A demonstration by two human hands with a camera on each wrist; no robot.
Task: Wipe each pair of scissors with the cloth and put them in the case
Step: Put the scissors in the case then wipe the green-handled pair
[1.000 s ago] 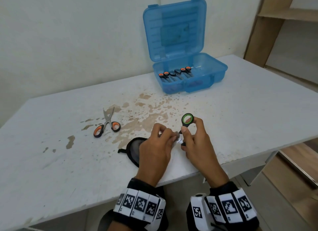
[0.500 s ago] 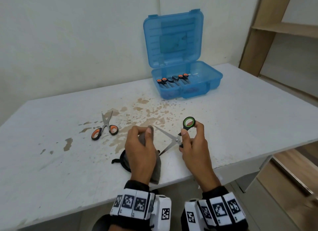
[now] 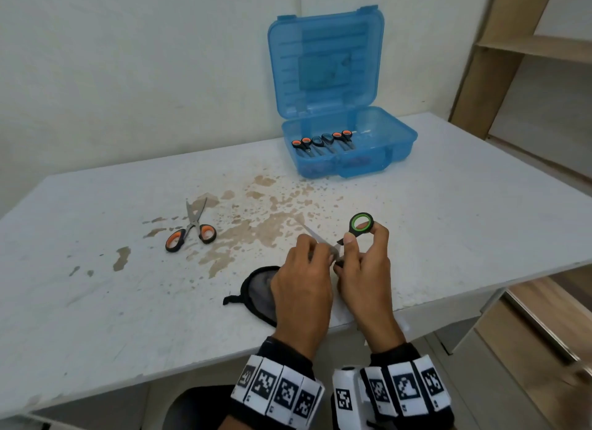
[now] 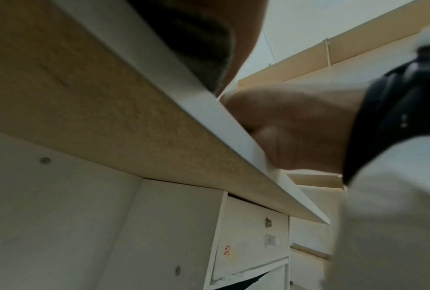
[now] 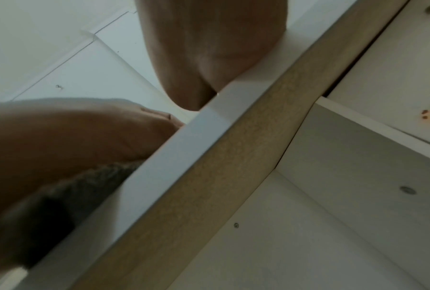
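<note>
The green-handled scissors (image 3: 361,223) are pinched at the handle by the right hand (image 3: 365,269). One blade is gripped through the cloth (image 3: 259,288) by the left hand (image 3: 302,282)

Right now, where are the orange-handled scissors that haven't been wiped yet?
In the head view the orange-handled scissors lie on the table, left of both hands, beside the brown stains, well short of the blue case.
</note>
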